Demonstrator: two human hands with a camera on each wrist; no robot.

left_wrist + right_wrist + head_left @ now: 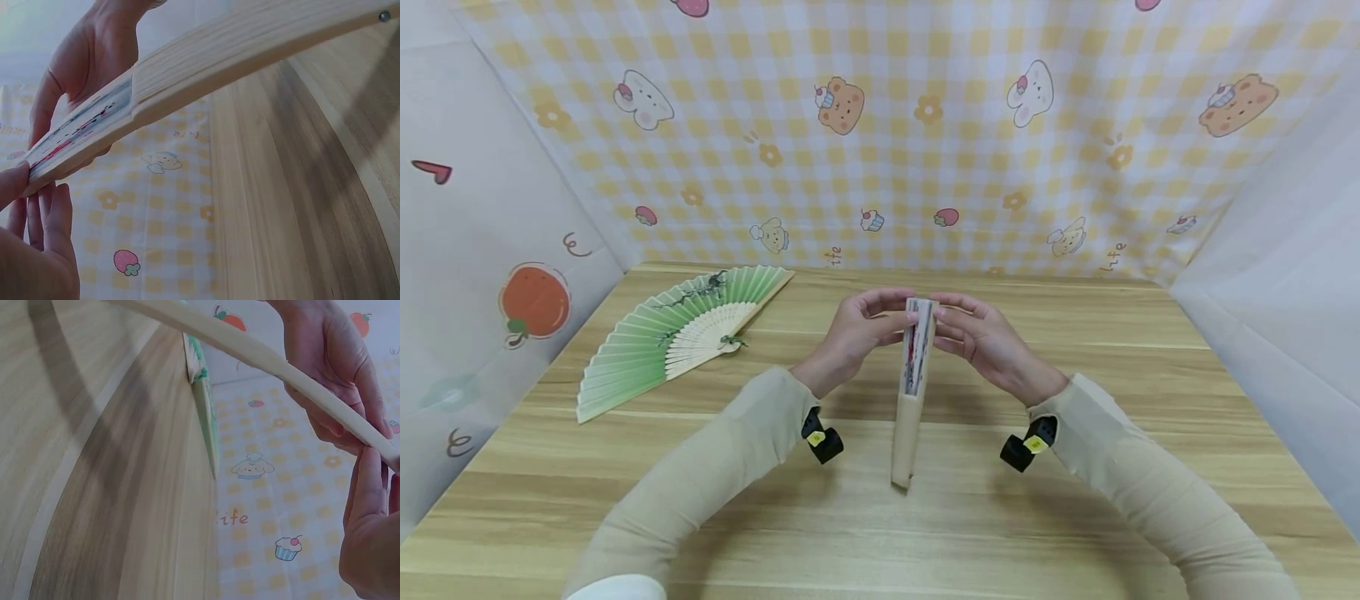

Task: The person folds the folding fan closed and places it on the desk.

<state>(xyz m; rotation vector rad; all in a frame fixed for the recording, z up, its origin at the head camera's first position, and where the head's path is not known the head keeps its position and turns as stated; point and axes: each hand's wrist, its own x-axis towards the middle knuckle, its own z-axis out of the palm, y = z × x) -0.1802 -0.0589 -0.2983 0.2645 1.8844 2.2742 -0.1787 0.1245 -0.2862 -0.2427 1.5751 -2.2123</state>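
Observation:
A folded hand fan [910,433] is held over the middle of the table, its pale wooden sticks pointing toward the body. Between the outer sticks shows folded leaf with black and red marks. My left hand [853,333] pinches the far end from the left, thumb on the near side and fingers behind. From the right, my right hand [992,346] pinches the same end. In the left wrist view a metal rivet [384,17] shows at the stick end. Left of both hands lies a spread green fan [655,333] with pale ribs and a green tassel [730,341].
The wood-grain table [1075,517] meets a yellow checked cloth [887,183] with cartoon prints at its back edge. White cloth hangs on the left and right sides. Black wrist cameras [823,437] sit under both wrists, near the fan's sides.

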